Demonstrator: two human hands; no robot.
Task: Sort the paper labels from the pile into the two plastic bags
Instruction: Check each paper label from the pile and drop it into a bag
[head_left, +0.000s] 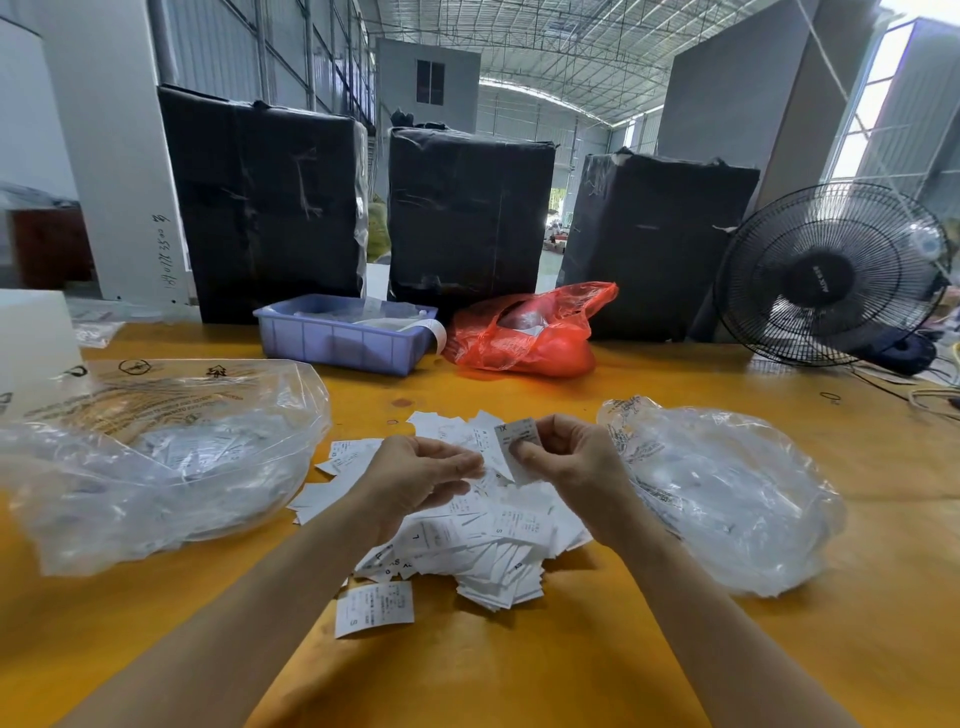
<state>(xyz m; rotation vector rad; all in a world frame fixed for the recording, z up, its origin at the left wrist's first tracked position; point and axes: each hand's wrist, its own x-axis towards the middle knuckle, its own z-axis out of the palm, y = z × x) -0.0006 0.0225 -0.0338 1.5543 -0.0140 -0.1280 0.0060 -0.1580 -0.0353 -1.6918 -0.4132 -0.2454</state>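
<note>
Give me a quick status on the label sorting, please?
Right hand pinching one label; left hand pinching another off the pile. Clear bags open either side. Nothing in the way.

warehouse or factory shed: corrugated arched metal roof on trusses, three tall black-wrapped bales behind an orange tabletop, a standing fan, a blue plastic bin.

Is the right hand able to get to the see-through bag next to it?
Probably yes. The right hand, pinching a label, is just beside the clear bag on the right, and nothing lies between them. Whether the bag's mouth faces the hand is hard to tell.
</note>
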